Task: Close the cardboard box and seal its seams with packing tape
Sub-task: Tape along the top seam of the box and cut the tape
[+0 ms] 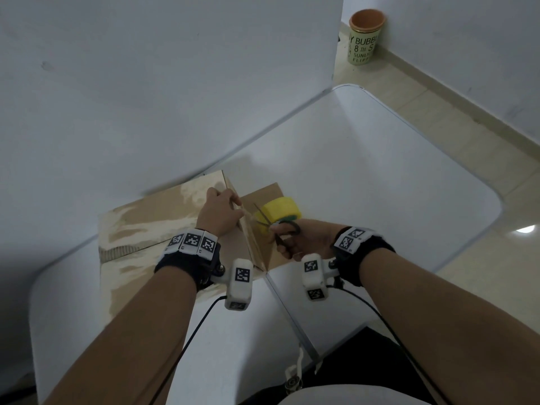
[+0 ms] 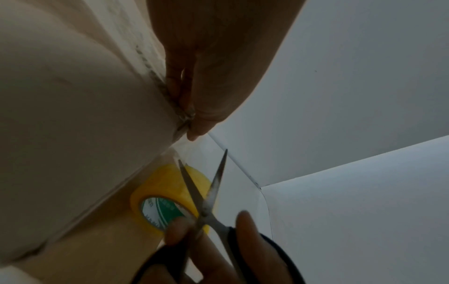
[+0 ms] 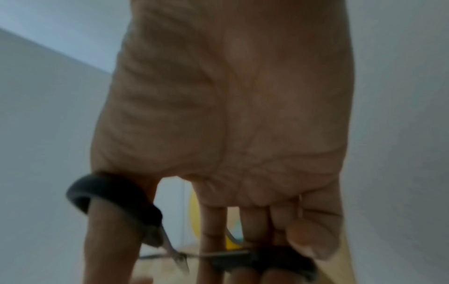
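The cardboard box (image 1: 152, 223) stands on the white table, its top streaked with shiny tape. My left hand (image 1: 230, 206) rests at the box's right top edge and pinches a strip of clear tape (image 1: 248, 219) there, with its fingertips (image 2: 187, 119) at the edge. The strip runs toward the yellow tape roll (image 1: 280, 213), which lies on a brown cardboard surface to the right of the box. My right hand (image 1: 287, 244) grips black-handled scissors (image 1: 285, 230). Their blades (image 2: 209, 192) stand apart just in front of the roll (image 2: 165, 198).
The white table (image 1: 380, 185) has a centre seam (image 1: 292, 311) and a rounded far-right corner. A white wall panel stands right behind the box. On the floor at the far right stands a green tin (image 1: 362, 48) with an orange cup in it.
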Demonstrator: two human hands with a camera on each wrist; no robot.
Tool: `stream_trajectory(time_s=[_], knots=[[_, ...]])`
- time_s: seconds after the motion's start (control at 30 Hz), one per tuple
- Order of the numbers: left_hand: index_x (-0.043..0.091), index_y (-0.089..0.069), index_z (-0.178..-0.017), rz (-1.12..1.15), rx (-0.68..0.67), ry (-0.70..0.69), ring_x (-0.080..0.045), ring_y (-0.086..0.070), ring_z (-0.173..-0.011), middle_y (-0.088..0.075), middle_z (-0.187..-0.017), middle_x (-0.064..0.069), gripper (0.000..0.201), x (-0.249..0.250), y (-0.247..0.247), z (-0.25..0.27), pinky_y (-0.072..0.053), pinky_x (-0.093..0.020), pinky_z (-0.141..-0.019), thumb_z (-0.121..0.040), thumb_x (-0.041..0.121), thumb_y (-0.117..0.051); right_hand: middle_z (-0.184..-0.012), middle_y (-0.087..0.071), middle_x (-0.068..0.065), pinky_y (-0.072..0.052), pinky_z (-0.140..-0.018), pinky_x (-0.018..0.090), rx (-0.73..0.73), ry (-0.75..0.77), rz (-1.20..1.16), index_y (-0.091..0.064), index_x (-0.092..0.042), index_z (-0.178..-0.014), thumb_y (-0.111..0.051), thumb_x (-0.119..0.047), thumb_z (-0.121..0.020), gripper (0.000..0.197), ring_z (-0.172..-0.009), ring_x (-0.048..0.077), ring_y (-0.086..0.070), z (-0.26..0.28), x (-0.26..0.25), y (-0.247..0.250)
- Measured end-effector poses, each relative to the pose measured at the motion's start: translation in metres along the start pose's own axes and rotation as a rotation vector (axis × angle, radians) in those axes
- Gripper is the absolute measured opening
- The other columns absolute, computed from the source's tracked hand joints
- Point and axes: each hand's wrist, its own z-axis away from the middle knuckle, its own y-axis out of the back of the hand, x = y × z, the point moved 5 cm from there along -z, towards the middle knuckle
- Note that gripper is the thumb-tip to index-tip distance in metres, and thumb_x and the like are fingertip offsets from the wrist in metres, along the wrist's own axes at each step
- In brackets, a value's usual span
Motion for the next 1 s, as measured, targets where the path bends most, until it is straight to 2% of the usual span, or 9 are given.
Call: stream_trajectory(time_s=[0.17,0.4,0.47,0.53,0.6,0.7,0.8,0.93,1.0], knots=[[0.016,-0.060,-0.103,-0.002,-0.007,0.011,-0.024,-0.051,-0.086,-0.034,-0.108,-0.003,0.022,0.000,0.000,-0.001,-0.048,-0.040,-0.093,-0.082,0.018,-0.065,-0.067,-0.051,0.006,-0.047,-0.046,0.021,0.070,-0.036,-0.024,-0.060,-0.009,-0.088,-0.055,-0.029,-0.091,0.021,-0.056,0.017,-0.051,0.029,-0.009,0.045],[0.017,-0.059,-0.102,-0.004,-0.004,0.000,-0.021,-0.050,-0.081,-0.035,-0.107,-0.003,0.021,-0.001,0.000,0.000,-0.049,-0.038,-0.091,-0.082,0.016,-0.065,-0.080,-0.062,0.001,-0.035,-0.063,0.025,0.550,0.159,0.094,-0.063,-0.020,-0.097,-0.068,-0.038,-0.085,0.022,-0.069,0.012,-0.056,0.024,-0.012,0.098],[0.017,-0.059,-0.101,0.000,-0.002,0.000,-0.021,-0.051,-0.082,-0.035,-0.106,-0.003,0.020,-0.001,0.000,0.000,-0.049,-0.038,-0.091,-0.081,0.015,-0.064,-0.083,-0.062,0.005,-0.035,-0.060,0.024,0.710,0.231,0.251,-0.063,-0.019,-0.100,-0.064,-0.035,-0.089,0.019,-0.070,0.015,-0.055,0.022,-0.017,0.112],[0.017,-0.059,-0.101,0.002,0.000,0.000,-0.021,-0.050,-0.083,-0.034,-0.106,-0.002,0.020,0.000,0.000,0.000,-0.048,-0.038,-0.091,-0.082,0.015,-0.064,-0.085,-0.064,0.008,-0.043,-0.061,0.025,0.827,0.249,0.510,-0.061,-0.021,-0.107,-0.058,-0.034,-0.092,0.020,-0.072,0.019,-0.058,0.020,-0.023,0.122],[0.017,-0.059,-0.101,0.005,-0.002,0.006,-0.022,-0.050,-0.084,-0.034,-0.106,-0.003,0.019,-0.001,0.000,0.000,-0.049,-0.037,-0.091,-0.082,0.015,-0.064,-0.093,-0.069,0.012,-0.053,-0.075,0.035,0.870,0.197,0.738,-0.060,-0.021,-0.122,-0.053,-0.033,-0.094,0.031,-0.084,0.028,-0.064,0.019,-0.031,0.127],[0.016,-0.059,-0.102,-0.005,-0.001,0.009,-0.021,-0.050,-0.082,-0.034,-0.106,-0.002,0.020,0.000,0.001,0.001,-0.048,-0.035,-0.089,-0.082,0.014,-0.063,-0.111,-0.067,0.017,-0.050,-0.085,0.038,0.886,0.144,0.928,-0.060,-0.014,-0.125,-0.053,-0.028,-0.094,0.034,-0.100,0.034,-0.062,0.020,-0.047,0.128],[0.016,-0.059,-0.101,0.000,0.005,0.017,-0.020,-0.049,-0.081,-0.034,-0.106,-0.003,0.019,0.001,0.001,0.000,-0.048,-0.033,-0.087,-0.082,0.015,-0.064,-0.120,-0.063,0.013,-0.048,-0.088,0.035,0.880,0.149,0.925,-0.055,-0.013,-0.131,-0.059,-0.031,-0.092,0.043,-0.107,0.032,-0.059,0.018,-0.049,0.129],[0.016,-0.060,-0.101,0.003,-0.001,0.033,-0.022,-0.050,-0.083,-0.034,-0.105,-0.003,0.020,0.001,0.000,0.000,-0.049,-0.037,-0.089,-0.081,0.013,-0.064,-0.130,-0.057,0.015,-0.044,-0.098,0.041,0.896,0.121,0.961,-0.032,-0.011,-0.146,-0.066,-0.029,-0.088,0.070,-0.118,0.032,-0.054,0.017,-0.039,0.136],[0.016,-0.060,-0.101,0.001,0.002,0.035,-0.022,-0.050,-0.083,-0.034,-0.106,-0.003,0.021,0.002,0.001,0.001,-0.049,-0.036,-0.090,-0.081,0.013,-0.063,-0.131,-0.055,0.016,-0.046,-0.096,0.040,0.881,0.115,0.866,-0.026,-0.010,-0.147,-0.071,-0.031,-0.085,0.080,-0.119,0.034,-0.054,0.020,-0.036,0.139]])
